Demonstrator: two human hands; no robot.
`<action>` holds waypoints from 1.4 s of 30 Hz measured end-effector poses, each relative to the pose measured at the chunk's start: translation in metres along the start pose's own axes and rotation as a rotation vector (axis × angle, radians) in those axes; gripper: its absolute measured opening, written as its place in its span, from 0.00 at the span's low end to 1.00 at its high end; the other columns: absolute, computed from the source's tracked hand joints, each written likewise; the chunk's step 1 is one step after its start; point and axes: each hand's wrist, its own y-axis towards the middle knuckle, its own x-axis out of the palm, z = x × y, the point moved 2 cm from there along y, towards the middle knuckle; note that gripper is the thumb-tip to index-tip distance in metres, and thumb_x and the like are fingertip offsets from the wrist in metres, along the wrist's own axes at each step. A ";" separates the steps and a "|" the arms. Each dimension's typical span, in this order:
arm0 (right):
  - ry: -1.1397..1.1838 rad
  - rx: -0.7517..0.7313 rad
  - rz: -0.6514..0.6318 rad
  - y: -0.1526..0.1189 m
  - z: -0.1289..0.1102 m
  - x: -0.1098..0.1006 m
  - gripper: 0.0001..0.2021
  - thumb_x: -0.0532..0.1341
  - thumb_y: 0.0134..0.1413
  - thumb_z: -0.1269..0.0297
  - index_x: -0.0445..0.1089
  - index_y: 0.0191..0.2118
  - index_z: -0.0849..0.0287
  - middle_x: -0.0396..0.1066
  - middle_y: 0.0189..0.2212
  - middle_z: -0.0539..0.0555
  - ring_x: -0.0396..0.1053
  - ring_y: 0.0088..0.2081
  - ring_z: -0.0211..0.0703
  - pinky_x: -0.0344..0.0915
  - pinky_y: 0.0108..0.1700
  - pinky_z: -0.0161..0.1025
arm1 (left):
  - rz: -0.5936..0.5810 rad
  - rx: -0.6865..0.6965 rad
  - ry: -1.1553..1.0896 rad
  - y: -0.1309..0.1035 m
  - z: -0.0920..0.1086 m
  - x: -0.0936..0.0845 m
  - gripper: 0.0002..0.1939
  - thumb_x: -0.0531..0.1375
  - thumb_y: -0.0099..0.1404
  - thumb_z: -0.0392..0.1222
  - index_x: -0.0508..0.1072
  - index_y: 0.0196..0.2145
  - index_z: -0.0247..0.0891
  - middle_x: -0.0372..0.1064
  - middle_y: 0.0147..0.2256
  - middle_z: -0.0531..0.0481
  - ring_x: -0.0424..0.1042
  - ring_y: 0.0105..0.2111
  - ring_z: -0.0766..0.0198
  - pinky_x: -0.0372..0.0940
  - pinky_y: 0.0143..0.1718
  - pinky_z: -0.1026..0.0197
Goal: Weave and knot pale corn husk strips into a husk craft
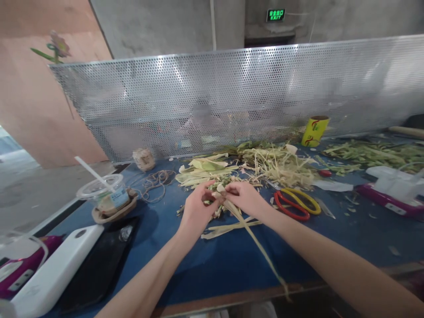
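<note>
From afar I see a perforated panel [139, 92] blurring the person [202, 115] behind it. Across the blue tabletop [212, 269] spreads a leaf pile [281, 161]. In front of it, the left hand [198, 207] and right hand [248, 198] hold a pale leaf strip [255, 238], fingers pinched nearly together, hiding its upper end; scissors [290, 216] lie near the right forearm [308, 247].

Near left: plastic cup [114, 201], straw [94, 174] leaning out, in brown holder [113, 215]; flat black slab [96, 269] beside long white case [59, 269]; purple power strip [24, 278] at left edge. Right: second power strip [374, 197]. Far: perforated metal screen [159, 101], flower [60, 45] at its left corner; green exit sign [276, 15] high up
</note>
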 end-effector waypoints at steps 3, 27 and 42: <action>0.040 0.027 0.000 -0.001 -0.001 0.001 0.07 0.58 0.45 0.64 0.61 0.22 0.59 0.64 0.16 0.47 0.64 0.18 0.36 0.61 0.20 0.32 | 0.026 0.018 0.012 0.000 0.000 0.001 0.21 0.59 0.50 0.35 0.65 0.43 0.37 0.68 0.26 0.53 0.69 0.27 0.65 0.64 0.24 0.65; 0.047 0.093 -0.158 0.001 0.001 -0.007 0.19 0.57 0.45 0.48 0.64 0.24 0.62 0.67 0.19 0.51 0.66 0.21 0.36 0.65 0.22 0.32 | 0.199 0.079 -0.081 -0.003 0.012 -0.011 0.16 0.59 0.51 0.36 0.67 0.40 0.37 0.68 0.25 0.54 0.66 0.23 0.70 0.64 0.22 0.68; 0.089 0.010 -0.073 -0.002 -0.007 -0.005 0.07 0.58 0.46 0.64 0.67 0.22 0.61 0.70 0.18 0.49 0.66 0.19 0.34 0.62 0.22 0.30 | -0.068 -0.069 -0.310 0.006 -0.002 -0.001 0.22 0.64 0.46 0.42 0.65 0.39 0.33 0.69 0.25 0.52 0.66 0.20 0.69 0.61 0.17 0.67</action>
